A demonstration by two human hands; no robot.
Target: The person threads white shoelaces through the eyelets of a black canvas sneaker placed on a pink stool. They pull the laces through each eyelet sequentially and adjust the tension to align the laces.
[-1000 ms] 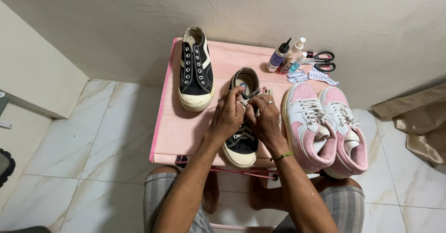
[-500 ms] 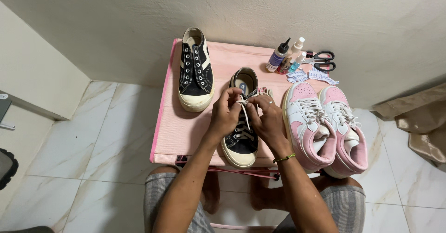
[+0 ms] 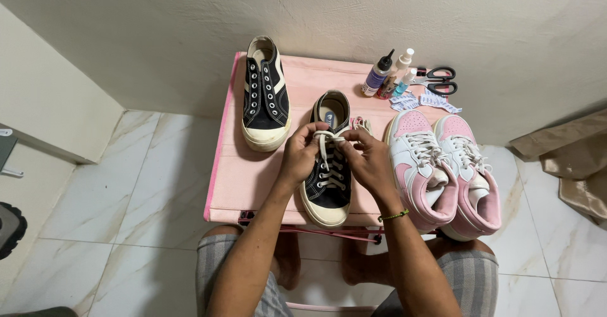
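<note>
Head view looks straight down at a small pink table pushed against a pale wall. Both hands are on the black sneaker that lies in the middle of the table with its toe at the near edge. Left hand and right hand meet over the top eyelets, fingers pinched narrow on the white lace — each hand grips a bit of it, with the lace pulled up between them. Lower eyelets are already laced in white.

Second black sneaker sits at the far left corner with no lace in it, toe toward the near side. A pair of pink and white sneakers takes up the right edge, heels hanging past the near right corner. At the far right corner there's a cluster of small bottles, black scissors and some paper scraps. Green bracelet on the right wrist — knees in grey plaid shorts just under the table.
</note>
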